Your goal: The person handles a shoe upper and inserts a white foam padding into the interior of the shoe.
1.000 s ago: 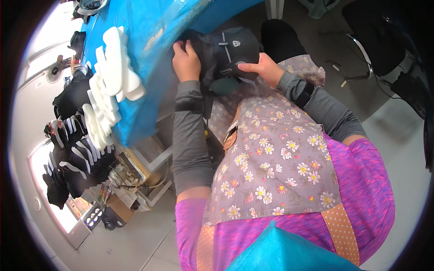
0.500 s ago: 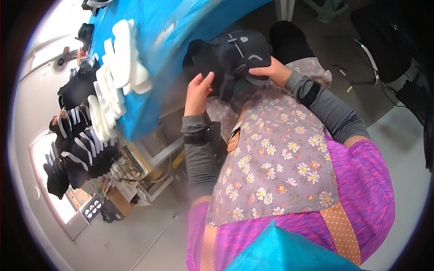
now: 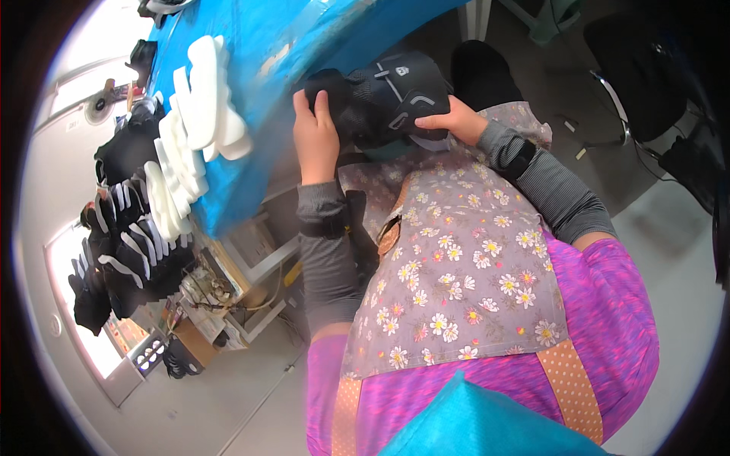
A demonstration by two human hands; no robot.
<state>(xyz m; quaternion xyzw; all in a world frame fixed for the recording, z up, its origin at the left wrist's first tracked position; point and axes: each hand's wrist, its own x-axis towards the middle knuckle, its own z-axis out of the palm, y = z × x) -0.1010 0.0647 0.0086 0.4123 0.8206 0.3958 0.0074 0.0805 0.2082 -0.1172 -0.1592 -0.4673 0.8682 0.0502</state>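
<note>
A black shoe upper [image 3: 401,93] with mesh and grey-white markings lies across my lap, held between both hands. My left hand [image 3: 316,144] is closed on its left end, with two digits showing on the near side and the others hidden. At the opposite end, my right hand [image 3: 460,121] grips it, thumb pressed on top and fingers out of sight underneath. Under the upper's near edge a strip of pale material shows. A floral apron [image 3: 456,266] covers my lap beneath it.
Left of my hands, a blue-covered table [image 3: 258,83] carries stacked white foam sole-shaped pieces [image 3: 204,99]. Beyond them are several black shoe pieces with white stripes [image 3: 137,251]. A wooden shelf unit with clutter [image 3: 217,281] stands below the table. A black chair [image 3: 639,76] is at far right.
My left hand has moved up and left and now takes the upper's left end, which is pulled out straighter. The right hand keeps its grip.
</note>
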